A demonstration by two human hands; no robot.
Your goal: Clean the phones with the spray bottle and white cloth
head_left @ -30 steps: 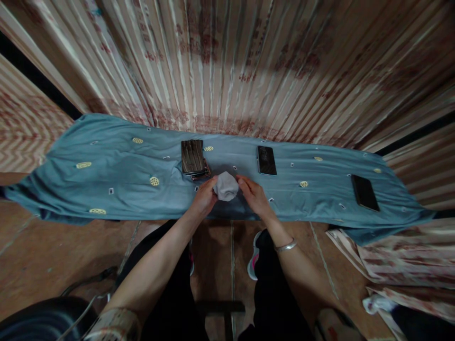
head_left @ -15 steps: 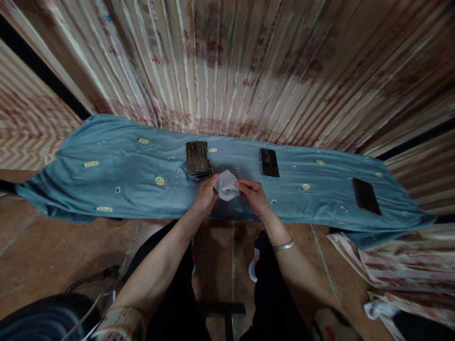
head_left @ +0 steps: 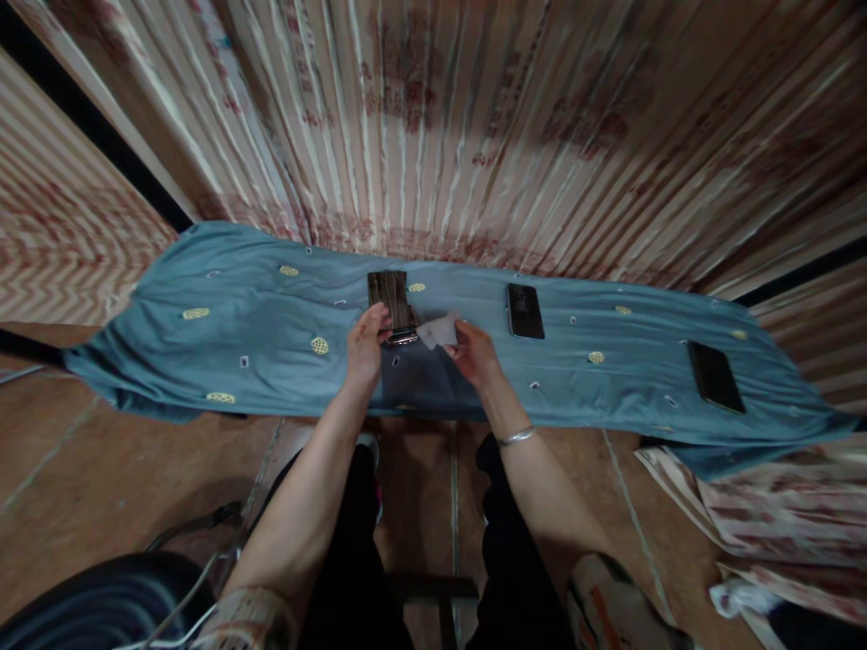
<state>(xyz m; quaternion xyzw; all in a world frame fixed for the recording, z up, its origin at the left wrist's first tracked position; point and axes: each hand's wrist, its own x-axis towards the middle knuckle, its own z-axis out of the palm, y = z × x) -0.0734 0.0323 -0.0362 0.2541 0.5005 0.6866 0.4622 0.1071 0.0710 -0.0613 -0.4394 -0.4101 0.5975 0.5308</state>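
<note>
A small stack of dark phones (head_left: 391,303) lies on the blue cloth (head_left: 237,348) that covers a low table. My left hand (head_left: 364,348) reaches to the stack, fingertips touching its near edge. Whether it grips a phone I cannot tell. My right hand (head_left: 472,354) pinches a crumpled white wipe (head_left: 439,330) just right of the stack.
A single black phone (head_left: 525,311) lies on the cloth right of my hands, another (head_left: 716,376) near the table's right end. A pleated curtain (head_left: 474,135) hangs behind. Folded patterned fabric (head_left: 759,515) lies on the floor at right, a dark round object (head_left: 88,605) at lower left.
My left hand has let go of the white wipe and moved forward to the phone stack. The right hand now holds the wipe alone, slightly farther forward.
</note>
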